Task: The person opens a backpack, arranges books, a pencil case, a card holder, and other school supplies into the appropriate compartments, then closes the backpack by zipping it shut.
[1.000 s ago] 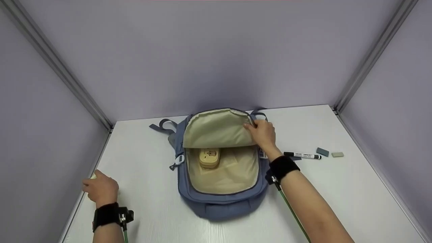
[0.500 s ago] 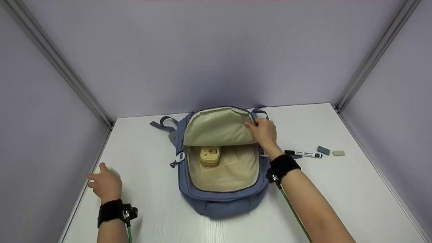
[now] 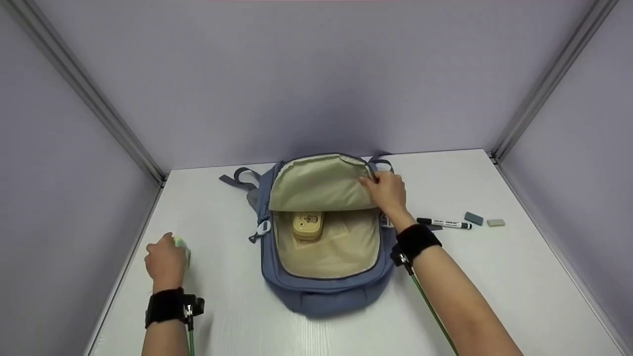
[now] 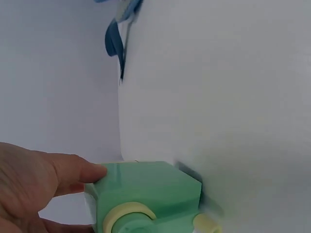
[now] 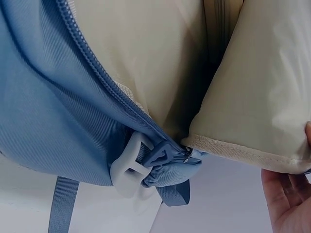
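An unzipped blue backpack [image 3: 334, 304] lies on its back in mid-table, showing its cream lining. My right hand [image 3: 389, 194] pinches the edge of its raised flap [image 3: 319, 185] at the right side; in the right wrist view the fingers [image 5: 286, 199] are at the flap's hem. Inside the opening sits a small yellow box [image 3: 307, 226] with rounded corners and a cartoon print. At the left, my left hand [image 3: 165, 259] grips a mint-green, block-like thing [image 4: 146, 187] with a cream ring and a cream knob. The hand covers most of it in the head view.
Right of the backpack lie a black-and-white marker [image 3: 445, 223], a blue-grey block [image 3: 474, 218] and a pale eraser-like block [image 3: 496, 223]. A strap [image 3: 237, 179] trails at the bag's upper left. Grey panels wall the white table [image 3: 222, 287] at the back and sides.
My left hand has moved right and slightly away from me, turning as it carries the green thing from the table's left edge. The right hand keeps its hold on the flap.
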Demonstrator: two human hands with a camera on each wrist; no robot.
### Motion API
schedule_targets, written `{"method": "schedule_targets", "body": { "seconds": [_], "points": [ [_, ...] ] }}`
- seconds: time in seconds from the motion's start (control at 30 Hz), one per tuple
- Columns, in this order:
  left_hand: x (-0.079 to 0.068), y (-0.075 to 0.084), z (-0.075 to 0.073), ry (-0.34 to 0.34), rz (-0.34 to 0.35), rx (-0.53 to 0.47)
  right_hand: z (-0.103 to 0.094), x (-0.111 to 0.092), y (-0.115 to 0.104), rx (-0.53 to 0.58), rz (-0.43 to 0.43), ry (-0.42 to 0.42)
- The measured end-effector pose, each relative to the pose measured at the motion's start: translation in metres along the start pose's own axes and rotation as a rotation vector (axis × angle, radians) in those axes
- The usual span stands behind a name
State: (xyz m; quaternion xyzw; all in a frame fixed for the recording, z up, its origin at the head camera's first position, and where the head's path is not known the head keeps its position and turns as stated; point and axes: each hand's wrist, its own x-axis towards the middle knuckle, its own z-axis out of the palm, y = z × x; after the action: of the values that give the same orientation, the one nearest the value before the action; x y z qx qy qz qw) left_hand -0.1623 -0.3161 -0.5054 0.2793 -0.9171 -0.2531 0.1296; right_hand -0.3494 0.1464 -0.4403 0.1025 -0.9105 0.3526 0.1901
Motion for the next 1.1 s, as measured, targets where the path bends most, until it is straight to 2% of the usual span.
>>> {"method": "schedule_targets", "body": {
  "seconds": [0.13,0.3,0.47,0.63,0.83,0.93,1.0,1.1],
  "points": [
    [-0.005,0.026,-0.001,0.087,0.122,-0.018,0.000,-0.001,0.000,0.002,0.000,0.007],
    [-0.013,0.064,-0.003,0.259,0.300,-0.060,0.001,-0.002,0.002,0.003,0.017,0.001],
    [-0.019,0.101,-0.004,0.434,0.508,-0.088,0.001,-0.002,0.002,0.002,0.013,0.005],
    [-0.031,0.129,-0.004,0.553,0.672,-0.107,0.000,-0.004,0.001,0.008,0.016,0.002],
    [-0.046,0.159,-0.003,0.651,0.844,-0.084,0.000,-0.003,0.002,-0.001,0.027,0.001],
    [-0.054,0.172,-0.002,0.678,0.931,-0.067,-0.001,-0.002,0.003,-0.008,0.027,0.001],
    [-0.062,0.180,-0.001,0.657,0.986,-0.065,-0.001,-0.002,0.003,-0.012,0.025,0.002],
    [-0.075,0.191,0.001,0.579,1.073,-0.088,-0.001,-0.003,0.003,-0.019,0.027,-0.006]
  ]
}}
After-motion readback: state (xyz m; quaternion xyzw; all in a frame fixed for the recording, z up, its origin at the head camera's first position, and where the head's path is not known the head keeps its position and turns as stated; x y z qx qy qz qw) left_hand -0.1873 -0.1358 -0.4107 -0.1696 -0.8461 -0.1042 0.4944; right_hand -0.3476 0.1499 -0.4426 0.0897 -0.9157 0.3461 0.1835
